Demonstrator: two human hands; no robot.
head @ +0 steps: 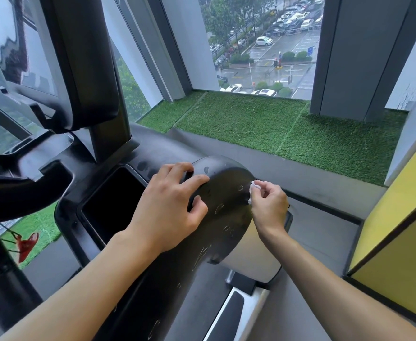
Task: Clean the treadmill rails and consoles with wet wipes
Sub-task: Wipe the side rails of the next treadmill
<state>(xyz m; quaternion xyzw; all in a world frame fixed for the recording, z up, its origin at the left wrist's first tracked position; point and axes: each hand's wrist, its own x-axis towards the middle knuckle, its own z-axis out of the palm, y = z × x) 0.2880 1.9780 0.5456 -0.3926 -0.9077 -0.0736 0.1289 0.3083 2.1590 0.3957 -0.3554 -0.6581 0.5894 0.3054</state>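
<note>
- Gym, upper floor of a building.
- Black treadmill (pixel 167 242) with console (pixel 78 57) and red safety clip (pixel 27 244) fills the foreground.
- Artificial turf (pixel 263 124) covers the ledge under tall windows (pixel 263 45).
- Outside, well below: wet car park (pixel 285 23), road, trees.
- Yellow wall panel (pixel 396 242) at right.

Artificial grass (pixel 263 124) covers the window ledge at far centre. Beyond the window glass (pixel 263 45): wet car park (pixel 288 65), parked cars, trees. Grey pillar (pixel 344 55) stands on the grass, far right. Yellow panel (pixel 399 230) at near right. Red clip (pixel 27 244) with cord hangs at near left.
</note>
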